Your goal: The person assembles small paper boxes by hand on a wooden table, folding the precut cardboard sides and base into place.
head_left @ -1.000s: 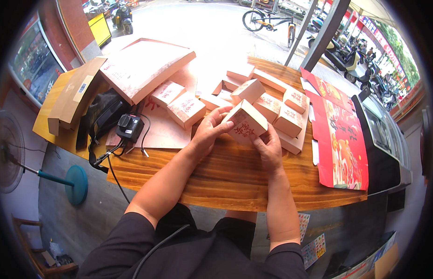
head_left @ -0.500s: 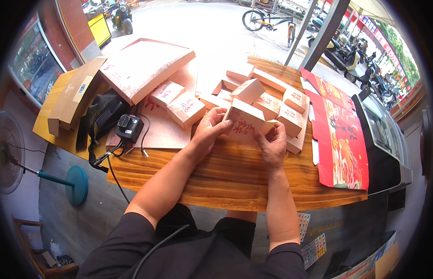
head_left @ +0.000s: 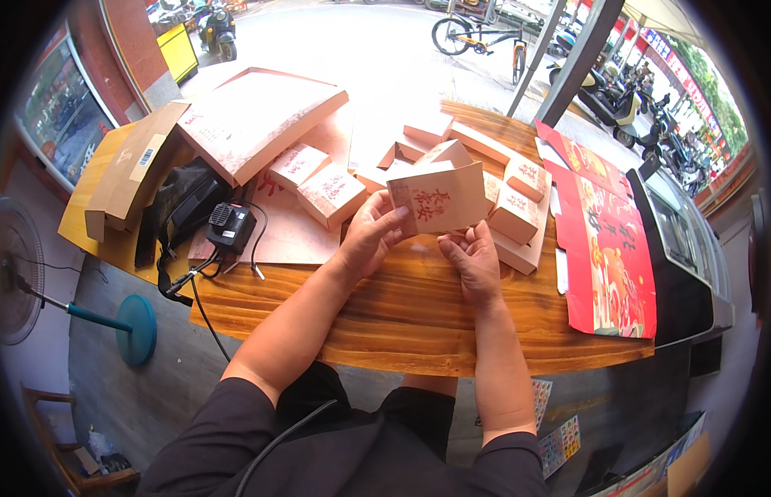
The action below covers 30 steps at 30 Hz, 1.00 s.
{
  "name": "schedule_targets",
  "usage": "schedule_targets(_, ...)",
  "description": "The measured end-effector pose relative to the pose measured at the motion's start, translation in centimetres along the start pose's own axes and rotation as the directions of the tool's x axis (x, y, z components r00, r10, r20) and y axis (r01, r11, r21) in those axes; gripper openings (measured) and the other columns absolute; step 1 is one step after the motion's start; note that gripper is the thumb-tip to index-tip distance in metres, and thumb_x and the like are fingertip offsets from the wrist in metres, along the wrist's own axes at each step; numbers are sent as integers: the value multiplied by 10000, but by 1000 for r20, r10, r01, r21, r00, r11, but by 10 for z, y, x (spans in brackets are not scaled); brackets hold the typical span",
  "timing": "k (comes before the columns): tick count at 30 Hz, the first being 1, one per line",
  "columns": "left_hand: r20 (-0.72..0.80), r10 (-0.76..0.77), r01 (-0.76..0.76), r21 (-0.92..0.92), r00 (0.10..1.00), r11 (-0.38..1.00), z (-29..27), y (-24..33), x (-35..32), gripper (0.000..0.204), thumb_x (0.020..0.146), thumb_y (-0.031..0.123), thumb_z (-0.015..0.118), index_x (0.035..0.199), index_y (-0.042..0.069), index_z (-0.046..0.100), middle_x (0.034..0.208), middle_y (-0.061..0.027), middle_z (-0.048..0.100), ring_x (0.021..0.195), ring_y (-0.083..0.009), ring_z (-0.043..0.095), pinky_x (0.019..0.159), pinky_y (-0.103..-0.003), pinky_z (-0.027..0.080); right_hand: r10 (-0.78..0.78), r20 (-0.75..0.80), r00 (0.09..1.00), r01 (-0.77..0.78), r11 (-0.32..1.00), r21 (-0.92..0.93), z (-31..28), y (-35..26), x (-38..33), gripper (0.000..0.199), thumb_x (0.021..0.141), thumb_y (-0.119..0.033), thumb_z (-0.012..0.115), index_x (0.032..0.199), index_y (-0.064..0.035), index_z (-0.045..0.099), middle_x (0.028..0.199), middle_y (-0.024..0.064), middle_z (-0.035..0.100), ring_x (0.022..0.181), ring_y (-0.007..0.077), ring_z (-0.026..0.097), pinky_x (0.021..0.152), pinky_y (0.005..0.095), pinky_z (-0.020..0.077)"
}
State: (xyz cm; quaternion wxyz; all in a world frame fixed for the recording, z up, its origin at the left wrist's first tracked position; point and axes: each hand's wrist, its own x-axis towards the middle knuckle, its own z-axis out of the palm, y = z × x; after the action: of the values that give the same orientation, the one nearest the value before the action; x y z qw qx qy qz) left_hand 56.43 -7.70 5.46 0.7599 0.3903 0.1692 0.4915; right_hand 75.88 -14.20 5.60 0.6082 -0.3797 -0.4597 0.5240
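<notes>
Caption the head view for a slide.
Over a wooden table, left hand grips a printed carton, right hand by its lower edge, small boxes behind.

Warm brown wood with streaky grain makes up the table [head_left: 418, 327], its varnish glossy and smooth along the near edge. Above its middle, the held small carton [head_left: 441, 197] looks like thin paperboard, matt and smooth; the small boxes [head_left: 334, 196] toward the far edge share that finish. By the right edge, the flat red carton [head_left: 613, 248] is smooth printed card with a slight sheen. Toward the left end, the brown box [head_left: 137, 166] is plain matt cardboard, and the black device [head_left: 230, 228] looks like hard plastic, its face slotted.
</notes>
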Motion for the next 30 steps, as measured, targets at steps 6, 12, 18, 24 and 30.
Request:
schedule_targets(6, 67, -63, 57, 88, 996, 995, 4, -2, -1, 588, 862, 253, 765, 1318, 43, 460, 1237, -85, 591, 1140, -175, 568, 907, -329, 494, -61, -62, 996, 63, 998, 29, 5, -7, 0, 624, 858, -129, 772, 1338, -50, 381, 1203, 88, 591, 1005, 123, 598, 880, 261, 491)
schedule_targets(12, 80, -51, 32, 227, 996, 973, 3, -6, -1, 567, 839, 262, 791, 1281, 33, 519, 1172, -64, 627, 1061, -153, 587, 863, -305, 490, -110, -80, 991, 109, 994, -13, 2, -9, 0, 518, 937, -172, 671, 1366, -97, 393, 1165, 28, 623, 997, 99, 600, 772, 229, 481)
schedule_targets(18, 84, -91, 72, 206, 992, 976, 1, -4, -2, 554, 896, 256, 693, 1340, -3, 485, 1242, -97, 606, 1135, -184, 578, 930, -342, 483, -49, -156, 987, 74, 984, 163, -3, -9, -2, 435, 965, -163, 585, 1372, -105, 443, 1168, 24, 622, 977, 106, 608, 770, 241, 488)
schedule_targets(24, 91, -94, 91, 33, 991, 995, -3, -1, -3, 433, 932, 194, 615, 1324, 44, 509, 1199, -108, 610, 1089, -172, 602, 915, -327, 505, 67, -130, 989, -17, 935, 355, -12, -13, -1, 401, 968, -196, 554, 1352, -103, 487, 1168, 17, 626, 959, 118, 618, 760, 262, 513)
schedule_targets(30, 12, 259, -244, 383, 966, 891, 11, -1, -5, 508, 885, 99, 687, 1349, 49, 488, 1219, -97, 589, 1087, -178, 598, 955, -337, 489, 37, -130, 991, 0, 961, 275, -12, -11, -2, 418, 956, -192, 564, 1354, -96, 485, 1171, 29, 626, 971, 114, 610, 772, 263, 515)
